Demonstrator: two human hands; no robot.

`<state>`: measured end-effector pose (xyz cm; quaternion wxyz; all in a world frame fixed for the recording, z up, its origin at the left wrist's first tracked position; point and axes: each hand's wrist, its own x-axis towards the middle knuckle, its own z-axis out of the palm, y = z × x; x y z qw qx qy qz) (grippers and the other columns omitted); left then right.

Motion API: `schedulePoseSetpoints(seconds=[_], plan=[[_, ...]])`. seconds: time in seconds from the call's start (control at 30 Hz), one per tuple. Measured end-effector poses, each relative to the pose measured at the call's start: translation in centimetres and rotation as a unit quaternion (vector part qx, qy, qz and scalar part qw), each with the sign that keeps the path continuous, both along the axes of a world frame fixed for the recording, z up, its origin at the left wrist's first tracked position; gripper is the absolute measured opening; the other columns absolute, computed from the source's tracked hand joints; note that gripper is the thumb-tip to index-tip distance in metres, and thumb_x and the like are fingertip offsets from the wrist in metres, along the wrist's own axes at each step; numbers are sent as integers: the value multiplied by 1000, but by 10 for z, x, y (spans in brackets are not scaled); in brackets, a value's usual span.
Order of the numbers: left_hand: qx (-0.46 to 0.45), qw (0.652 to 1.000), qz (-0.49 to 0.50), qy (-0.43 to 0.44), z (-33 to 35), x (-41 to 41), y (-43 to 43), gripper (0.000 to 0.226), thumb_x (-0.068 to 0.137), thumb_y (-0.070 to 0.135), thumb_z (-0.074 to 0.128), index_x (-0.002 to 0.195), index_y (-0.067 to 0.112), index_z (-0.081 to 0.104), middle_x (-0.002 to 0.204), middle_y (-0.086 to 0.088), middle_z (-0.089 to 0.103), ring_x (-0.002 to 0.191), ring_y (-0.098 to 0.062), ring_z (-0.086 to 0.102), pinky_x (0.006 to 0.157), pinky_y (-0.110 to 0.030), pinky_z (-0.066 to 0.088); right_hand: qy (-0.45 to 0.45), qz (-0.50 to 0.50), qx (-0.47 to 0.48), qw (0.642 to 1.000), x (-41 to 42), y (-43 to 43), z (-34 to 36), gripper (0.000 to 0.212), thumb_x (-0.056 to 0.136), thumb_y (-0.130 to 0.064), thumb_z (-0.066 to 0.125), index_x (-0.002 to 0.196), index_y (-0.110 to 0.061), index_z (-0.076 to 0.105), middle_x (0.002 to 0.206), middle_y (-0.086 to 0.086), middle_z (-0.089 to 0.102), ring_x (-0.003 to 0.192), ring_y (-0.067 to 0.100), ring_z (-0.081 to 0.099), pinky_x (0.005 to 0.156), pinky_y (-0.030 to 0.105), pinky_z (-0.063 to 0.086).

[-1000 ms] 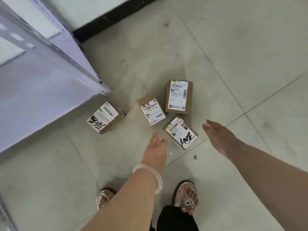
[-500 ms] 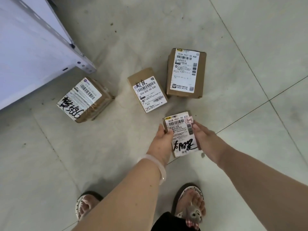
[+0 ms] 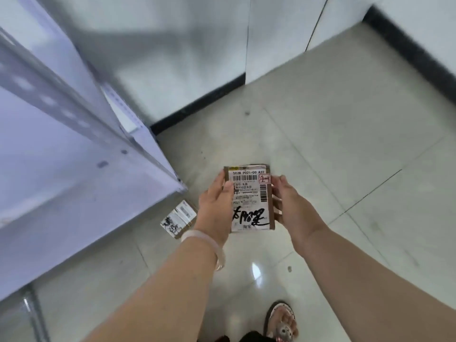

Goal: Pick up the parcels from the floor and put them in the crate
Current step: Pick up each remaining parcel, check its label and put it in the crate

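Two hands clamp one parcel [image 3: 249, 197] between them, left hand [image 3: 217, 208] and right hand [image 3: 292, 208] pressing opposite long edges, label up, probably so it rides level and clear of the floor [image 3: 345, 169]. Another parcel [image 3: 178, 219] lies beside the shelf [image 3: 74, 169] corner. No crate shows.

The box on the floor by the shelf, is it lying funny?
Yes. That parcel lies crooked on the floor, half tucked under the shelf corner instead of being in a crate. It is blurry, so damage can't be judged. The held parcel, between the left hand and right hand, looks fine.
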<state>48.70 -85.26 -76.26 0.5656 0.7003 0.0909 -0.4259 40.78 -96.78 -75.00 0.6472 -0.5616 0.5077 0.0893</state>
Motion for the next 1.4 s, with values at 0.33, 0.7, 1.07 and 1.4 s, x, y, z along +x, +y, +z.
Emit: schedulePoseSetpoints(seconds=[0.33,0.7,1.07,1.4], plan=[[-125,974,-68,-174,383,29,22,28,101,33,35,113,42,58,110,2,70,95,-12,68,84,-35,57,-186,5,-137,973,15,25,384,38,98,-52,31,86,-44,66,99,-18,65,103,7,60,101,37,43],[-213,930,-14,-299,631,-24,142,39,99,41,38,137,39,44,129,5,61,114,-12,59,101,-40,47,-360,50,-243,900,-28,140,630,42,103,-32,27,75,-37,59,68,-29,65,67,-12,60,67,20,45],[-128,916,191,-329,662,-119,354,38,98,42,41,133,30,48,115,1,68,99,-14,65,78,-32,54,-391,243,-112,880,-59,320,643,37,99,-53,24,106,-43,59,125,-8,61,120,15,54,107,47,41],[-58,870,338,-354,676,-175,586,32,97,43,36,120,34,56,110,5,68,98,-11,63,90,-42,55,-422,384,-46,820,-68,547,660,36,101,-51,24,103,-44,59,127,-9,57,124,14,51,107,46,41]])
